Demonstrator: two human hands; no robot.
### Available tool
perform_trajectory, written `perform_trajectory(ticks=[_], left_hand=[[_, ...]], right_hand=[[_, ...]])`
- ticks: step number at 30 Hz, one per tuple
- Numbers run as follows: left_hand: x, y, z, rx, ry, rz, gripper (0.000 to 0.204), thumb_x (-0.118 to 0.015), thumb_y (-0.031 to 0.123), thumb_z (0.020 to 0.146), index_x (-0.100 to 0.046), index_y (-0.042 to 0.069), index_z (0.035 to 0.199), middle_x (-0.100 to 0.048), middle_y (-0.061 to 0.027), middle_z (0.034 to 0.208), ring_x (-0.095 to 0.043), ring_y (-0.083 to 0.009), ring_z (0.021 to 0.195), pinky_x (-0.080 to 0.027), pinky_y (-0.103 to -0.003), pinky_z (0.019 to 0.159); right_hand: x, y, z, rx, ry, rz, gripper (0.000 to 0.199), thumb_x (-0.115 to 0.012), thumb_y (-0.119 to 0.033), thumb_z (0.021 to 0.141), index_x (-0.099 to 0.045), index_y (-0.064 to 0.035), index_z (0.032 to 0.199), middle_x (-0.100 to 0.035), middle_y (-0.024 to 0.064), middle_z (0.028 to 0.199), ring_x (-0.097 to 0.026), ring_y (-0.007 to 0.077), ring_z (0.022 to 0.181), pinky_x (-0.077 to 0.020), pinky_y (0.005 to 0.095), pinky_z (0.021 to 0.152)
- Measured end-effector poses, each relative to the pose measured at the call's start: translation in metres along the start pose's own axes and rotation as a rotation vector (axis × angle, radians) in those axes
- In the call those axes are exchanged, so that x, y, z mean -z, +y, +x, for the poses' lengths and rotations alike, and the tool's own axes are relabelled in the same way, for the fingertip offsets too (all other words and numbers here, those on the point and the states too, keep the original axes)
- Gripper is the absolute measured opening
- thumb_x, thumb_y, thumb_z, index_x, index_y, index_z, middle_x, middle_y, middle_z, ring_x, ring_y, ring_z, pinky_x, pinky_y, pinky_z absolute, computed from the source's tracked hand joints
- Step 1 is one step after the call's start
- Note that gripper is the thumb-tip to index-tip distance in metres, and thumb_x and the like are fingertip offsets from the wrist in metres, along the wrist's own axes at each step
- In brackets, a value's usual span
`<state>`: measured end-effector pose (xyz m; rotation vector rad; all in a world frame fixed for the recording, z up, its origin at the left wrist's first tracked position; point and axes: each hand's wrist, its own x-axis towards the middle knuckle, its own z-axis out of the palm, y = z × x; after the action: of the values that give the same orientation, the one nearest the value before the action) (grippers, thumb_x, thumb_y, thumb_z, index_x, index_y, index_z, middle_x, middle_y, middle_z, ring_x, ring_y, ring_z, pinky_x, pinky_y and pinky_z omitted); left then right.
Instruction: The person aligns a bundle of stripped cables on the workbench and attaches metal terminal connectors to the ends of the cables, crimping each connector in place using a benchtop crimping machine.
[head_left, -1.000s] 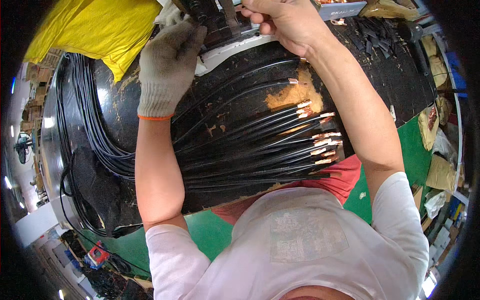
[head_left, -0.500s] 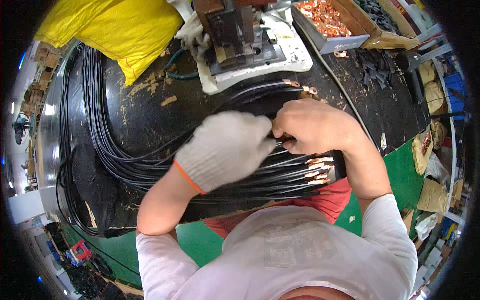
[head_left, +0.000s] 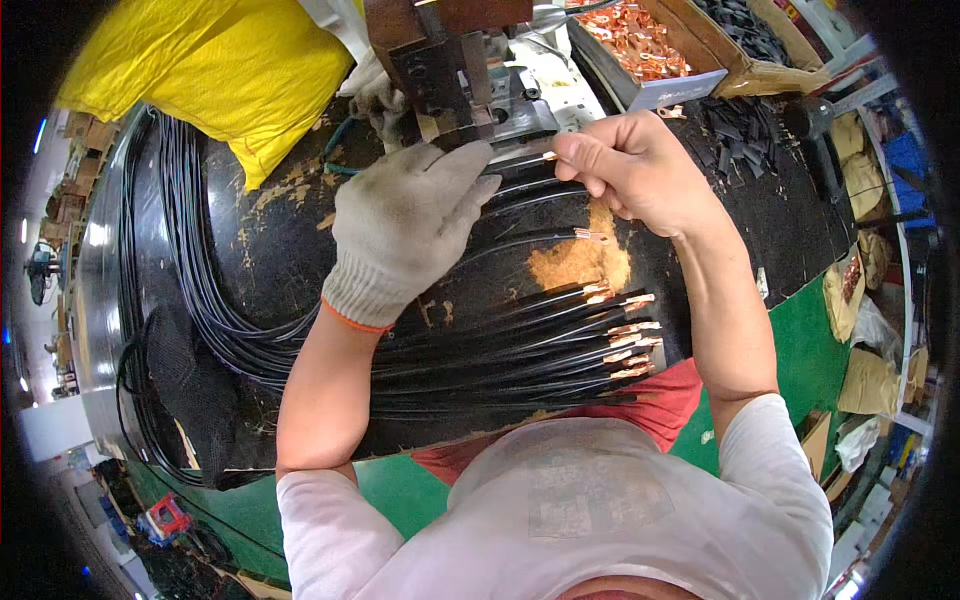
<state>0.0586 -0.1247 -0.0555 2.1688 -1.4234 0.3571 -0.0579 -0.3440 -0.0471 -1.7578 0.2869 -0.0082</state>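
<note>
Your gloved left hand (head_left: 405, 225) and bare right hand (head_left: 625, 170) both pinch one black cable (head_left: 520, 165) at the press (head_left: 455, 70)

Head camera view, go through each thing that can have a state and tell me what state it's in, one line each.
left hand: gloved, gripping a black cable at the press.
right hand: bare, pinching the cable's copper-tipped end.
black cable: held by both hands, tip toward the press.
crimping press: upright; jaw position not readable.
cable bundle: lying flat, copper terminals on the ends.
box of copper terminals: open, partly filled.
yellow bag: slumped, closed.
</note>
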Motion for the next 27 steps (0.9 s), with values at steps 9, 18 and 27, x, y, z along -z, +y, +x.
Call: perform_trajectory(ticks=[9,18,27], left_hand=[[-0.001,-0.006,-0.004,-0.153,0.162,0.07,0.022,-0.077,0.023,0.084,-0.072,0.013,0.104,-0.064,-0.0037,0.075,-0.065,-0.0232,0.064,-0.054,-0.035,0.056],[-0.004,-0.011,-0.01,-0.116,0.205,0.009,0.024,-0.08,0.02,0.082,-0.074,0.013,0.104,-0.066,-0.0063,0.074,-0.066,-0.0247,0.062,-0.053,-0.035,0.055],[-0.003,-0.01,-0.005,-0.064,0.175,-0.096,0.023,-0.081,0.016,0.082,-0.075,0.01,0.102,-0.069,-0.0107,0.078,-0.068,-0.0286,0.067,-0.055,-0.037,0.06]], right_hand=[[0.006,0.007,0.004,-0.208,-0.189,0.422,0.028,-0.064,-0.022,0.102,-0.075,0.0014,0.093,-0.066,-0.0007,0.069,-0.061,0.006,0.054,-0.0468,0.0226,0.046],[-0.006,0.012,0.009,-0.138,-0.152,0.178,0.045,-0.066,-0.04,0.101,-0.071,0.0047,0.104,-0.073,0.0102,0.085,-0.071,0.0149,0.07,-0.0573,0.0273,0.055],[0.003,0.038,0.025,-0.105,-0.39,0.748,0.05,-0.057,-0.041,0.104,-0.064,0.0068,0.116,-0.075,0.0168,0.097,-0.075,0.0187,0.075,-0.062,0.0273,0.06]])
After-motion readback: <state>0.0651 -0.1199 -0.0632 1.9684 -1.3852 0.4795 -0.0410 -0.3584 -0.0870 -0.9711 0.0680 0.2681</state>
